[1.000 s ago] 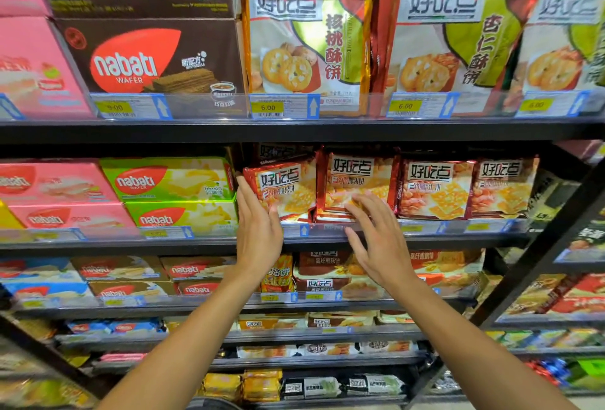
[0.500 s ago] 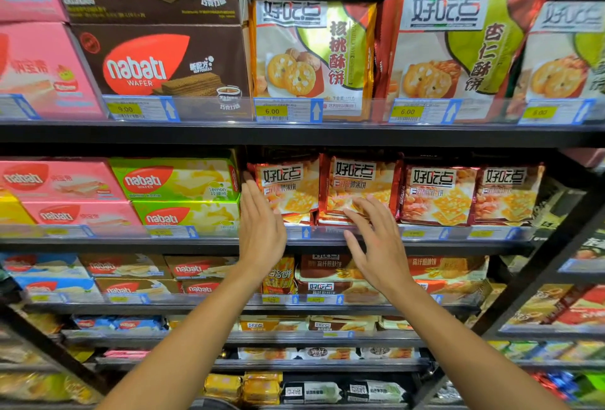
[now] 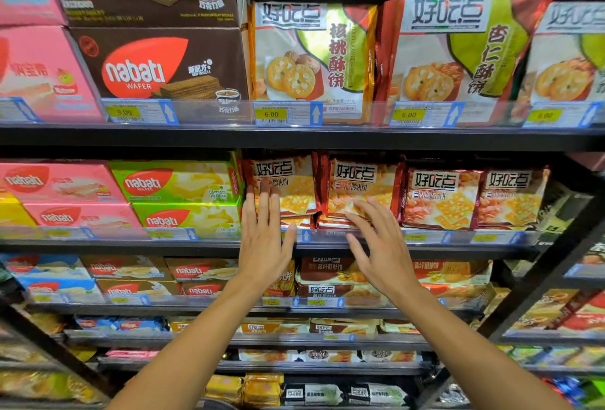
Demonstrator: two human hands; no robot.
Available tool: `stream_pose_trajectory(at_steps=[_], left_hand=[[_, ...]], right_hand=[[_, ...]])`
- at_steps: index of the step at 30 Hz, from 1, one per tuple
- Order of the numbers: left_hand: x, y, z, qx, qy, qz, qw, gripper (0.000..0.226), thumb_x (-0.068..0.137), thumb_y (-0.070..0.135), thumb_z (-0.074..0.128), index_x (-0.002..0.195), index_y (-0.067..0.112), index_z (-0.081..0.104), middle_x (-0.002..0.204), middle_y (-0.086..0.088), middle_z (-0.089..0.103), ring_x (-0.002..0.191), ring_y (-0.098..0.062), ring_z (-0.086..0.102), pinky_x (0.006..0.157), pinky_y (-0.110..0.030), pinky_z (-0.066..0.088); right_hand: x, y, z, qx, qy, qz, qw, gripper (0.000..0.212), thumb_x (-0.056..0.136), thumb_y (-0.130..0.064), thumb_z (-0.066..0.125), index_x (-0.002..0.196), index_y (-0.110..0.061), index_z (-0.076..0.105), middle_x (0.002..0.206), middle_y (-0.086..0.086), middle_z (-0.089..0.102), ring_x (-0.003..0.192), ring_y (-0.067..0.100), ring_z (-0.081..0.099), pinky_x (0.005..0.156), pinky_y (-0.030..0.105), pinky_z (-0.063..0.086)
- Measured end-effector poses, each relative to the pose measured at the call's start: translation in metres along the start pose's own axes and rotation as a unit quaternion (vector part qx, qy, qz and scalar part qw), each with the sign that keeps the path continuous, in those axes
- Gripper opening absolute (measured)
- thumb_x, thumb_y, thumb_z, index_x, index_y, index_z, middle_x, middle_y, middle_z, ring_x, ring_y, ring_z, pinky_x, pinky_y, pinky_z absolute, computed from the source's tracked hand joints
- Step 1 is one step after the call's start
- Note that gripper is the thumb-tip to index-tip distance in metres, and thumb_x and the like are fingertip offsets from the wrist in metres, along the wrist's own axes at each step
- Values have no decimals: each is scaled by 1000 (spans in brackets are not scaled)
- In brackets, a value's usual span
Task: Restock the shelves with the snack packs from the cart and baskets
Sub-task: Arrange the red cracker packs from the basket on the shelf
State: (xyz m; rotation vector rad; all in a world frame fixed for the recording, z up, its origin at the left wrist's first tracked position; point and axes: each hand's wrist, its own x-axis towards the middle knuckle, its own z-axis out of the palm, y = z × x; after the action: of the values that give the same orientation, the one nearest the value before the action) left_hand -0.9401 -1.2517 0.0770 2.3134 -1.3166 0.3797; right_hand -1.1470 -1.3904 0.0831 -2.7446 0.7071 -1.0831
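Store shelf (image 3: 294, 244) — red-orange cracker packs (image 3: 363, 190) upright; left hand (image 3: 265, 239), right hand (image 3: 379, 246) fingers straight, spread against them.

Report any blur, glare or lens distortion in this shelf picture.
Head view: wide-angle bends the top shelf edge and frame sides; glare streaks the clear price strip; edge packs are soft; both hands, left hand and right hand, stay fairly sharp.

Red-orange cracker packs (image 3: 361, 192) w/ white labels by my hands; lime-yellow wafer boxes (image 3: 176, 180), pink boxes (image 3: 59, 182), brown boxes (image 3: 157, 66) w/ red ovals; yellow price tags (image 3: 271, 114); black shelf (image 3: 294, 136).
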Motion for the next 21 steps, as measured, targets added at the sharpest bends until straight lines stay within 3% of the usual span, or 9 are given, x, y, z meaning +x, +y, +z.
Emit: stream_pose_trajectory(at_steps=[2, 6, 8, 12, 15, 21], left_hand=[[3, -1, -5, -1, -16, 4, 1000, 77, 102, 60, 15, 162, 12, 8, 169, -12, 2, 154, -27, -20, 126, -48, -4], [-5, 3, -19, -19, 33, 96, 995, 61, 105, 47, 34, 161, 25, 21, 168, -6, 11, 156, -27, -3, 126, -49, 10], [-13, 7, -15, 5, 20, 132, 991, 59, 106, 46, 32, 161, 27, 20, 168, 1, 9, 156, -24, 1, 125, -50, 15], [-13, 9, -2, 64, -14, 123, 990, 66, 107, 52, 22, 163, 25, -1, 170, 3, -5, 156, -21, -13, 126, -48, 3], [-6, 12, 1, 74, -49, 94, 992, 69, 105, 59, 13, 162, 26, -4, 170, 0, -3, 155, -25, -15, 126, -50, 3], [-5, 17, -6, 13, -23, 93, 995, 63, 105, 54, 26, 161, 26, 19, 168, 0, 9, 156, -24, -1, 126, -51, 8]], right_hand=[[1, 2, -2, -5, -8, -4, 1000, 41, 102, -30, 56, 142, -21, 54, 159, -7, 33, 152, 14, 19, 120, 50, 27], [0, 2, -4, -19, -11, -9, 1000, 43, 103, -32, 54, 145, -22, 51, 160, -6, 31, 153, 14, 16, 122, 50, 24], [-1, 1, -4, -40, -8, -13, 999, 46, 103, -34, 53, 147, -24, 48, 162, -6, 29, 154, 17, 14, 124, 51, 19], [3, 3, -3, -68, -16, -28, 997, 49, 104, -37, 50, 150, -23, 44, 163, -5, 26, 155, 21, 10, 125, 51, 13], [8, 7, -4, -67, -19, -33, 997, 51, 103, -38, 48, 151, -22, 43, 162, -4, 28, 154, 22, 14, 124, 52, 16], [3, 2, -7, -81, -14, -36, 996, 51, 103, -37, 51, 151, -22, 43, 163, -2, 26, 155, 24, 11, 124, 53, 14]])
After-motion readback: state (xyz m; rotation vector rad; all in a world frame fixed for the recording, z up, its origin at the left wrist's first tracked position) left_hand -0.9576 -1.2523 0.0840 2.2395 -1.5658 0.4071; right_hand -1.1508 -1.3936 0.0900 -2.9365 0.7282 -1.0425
